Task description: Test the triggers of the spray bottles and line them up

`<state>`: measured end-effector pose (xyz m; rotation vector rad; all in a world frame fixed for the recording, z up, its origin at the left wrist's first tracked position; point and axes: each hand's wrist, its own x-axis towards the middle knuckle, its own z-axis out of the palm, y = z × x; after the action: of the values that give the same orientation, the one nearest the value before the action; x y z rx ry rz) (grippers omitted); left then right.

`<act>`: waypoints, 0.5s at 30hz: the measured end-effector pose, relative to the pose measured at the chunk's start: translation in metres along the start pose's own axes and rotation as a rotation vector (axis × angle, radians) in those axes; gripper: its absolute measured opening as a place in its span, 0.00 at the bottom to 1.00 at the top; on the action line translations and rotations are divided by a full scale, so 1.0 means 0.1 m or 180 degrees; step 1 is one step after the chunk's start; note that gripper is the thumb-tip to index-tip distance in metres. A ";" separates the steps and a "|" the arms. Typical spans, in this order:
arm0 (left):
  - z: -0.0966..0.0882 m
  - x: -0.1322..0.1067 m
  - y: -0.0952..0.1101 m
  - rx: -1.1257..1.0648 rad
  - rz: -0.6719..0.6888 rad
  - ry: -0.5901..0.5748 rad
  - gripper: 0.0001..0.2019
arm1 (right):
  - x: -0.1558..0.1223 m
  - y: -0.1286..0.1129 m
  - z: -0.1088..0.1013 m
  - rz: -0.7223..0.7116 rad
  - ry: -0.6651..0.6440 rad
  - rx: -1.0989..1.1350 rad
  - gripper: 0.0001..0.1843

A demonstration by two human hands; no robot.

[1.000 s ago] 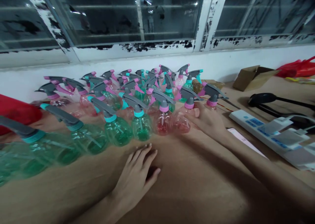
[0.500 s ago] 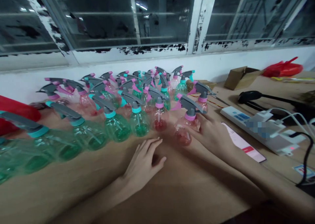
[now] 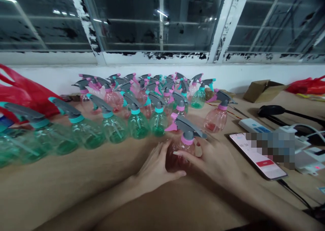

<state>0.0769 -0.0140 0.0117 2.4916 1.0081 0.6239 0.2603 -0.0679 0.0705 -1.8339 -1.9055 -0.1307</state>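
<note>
A pink spray bottle (image 3: 175, 154) with a grey trigger head and pink collar stands low before me, its trigger facing left. My right hand (image 3: 213, 158) grips its body from the right, thumb across the front. Around the lower left side curves my left hand (image 3: 154, 166), fingers against the bottle and thumb near its base. To the left runs a row of green spray bottles (image 3: 138, 126) with turquoise collars and some green liquid inside. Another pink spray bottle (image 3: 215, 117) stands beyond my right hand. Behind the row, more pink and green bottles are crowded together.
A phone (image 3: 259, 156) and a white power strip (image 3: 254, 126) with plugged cables lie on the right. Farther back are a black object with a long arm (image 3: 281, 110), an open cardboard box (image 3: 261, 92) and red bags (image 3: 27, 92) at both sides. A wall with windows borders the table (image 3: 83, 180).
My right hand has brought the pink bottle nearer, and my left hand, earlier apart and empty, has come round it. The view has turned slightly left.
</note>
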 end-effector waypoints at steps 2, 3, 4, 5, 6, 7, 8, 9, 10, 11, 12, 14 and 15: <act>0.00 -0.05 -0.05 -0.0115 0.0010 0.0066 0.47 | 0.01 -0.09 0.01 -0.0057 -0.0113 0.0082 0.33; 0.00 -0.08 -0.07 -0.0197 0.0016 0.0104 0.46 | 0.02 -0.12 0.02 -0.0088 -0.0160 0.0108 0.34; 0.00 -0.10 -0.09 -0.0290 0.0014 0.0140 0.45 | 0.03 -0.15 0.03 -0.0132 -0.0189 0.0135 0.35; -0.01 -0.12 -0.11 -0.0382 -0.0001 0.0165 0.44 | 0.04 -0.16 0.04 -0.0169 -0.0219 0.0187 0.35; -0.01 -0.13 -0.12 -0.0469 -0.0019 0.0170 0.43 | 0.05 -0.17 0.06 -0.0204 -0.0249 0.0300 0.34; -0.02 -0.15 -0.12 -0.0549 -0.0038 0.0159 0.42 | 0.07 -0.16 0.08 -0.0252 -0.0287 0.0502 0.33; -0.03 -0.16 -0.12 -0.0621 -0.0067 0.0138 0.42 | 0.10 -0.15 0.10 -0.0303 -0.0324 0.0795 0.30; -0.04 -0.16 -0.11 -0.0688 -0.0100 0.0103 0.42 | 0.13 -0.13 0.12 -0.0343 -0.0368 0.1164 0.27; -0.06 -0.16 -0.10 -0.0748 -0.0120 0.0062 0.42 | 0.16 -0.11 0.15 -0.0370 -0.0420 0.1574 0.24; -0.07 -0.15 -0.08 -0.0798 -0.0128 0.0017 0.43 | 0.19 -0.09 0.17 -0.0376 -0.0460 0.1985 0.22; -0.07 -0.14 -0.06 -0.0835 -0.0121 -0.0016 0.43 | 0.21 -0.07 0.19 -0.0377 -0.0490 0.2357 0.21; -0.08 -0.11 -0.02 -0.0869 -0.0091 -0.0070 0.44 | 0.24 -0.05 0.21 -0.0355 -0.0517 0.2919 0.20; -0.08 -0.09 0.00 -0.0874 -0.0071 -0.0098 0.44 | 0.25 -0.05 0.21 -0.0335 -0.0535 0.3088 0.18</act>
<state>0.0669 -0.0191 0.0161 2.2409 0.8733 0.6665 0.2506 -0.0369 0.0632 -1.0931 -1.6915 0.7958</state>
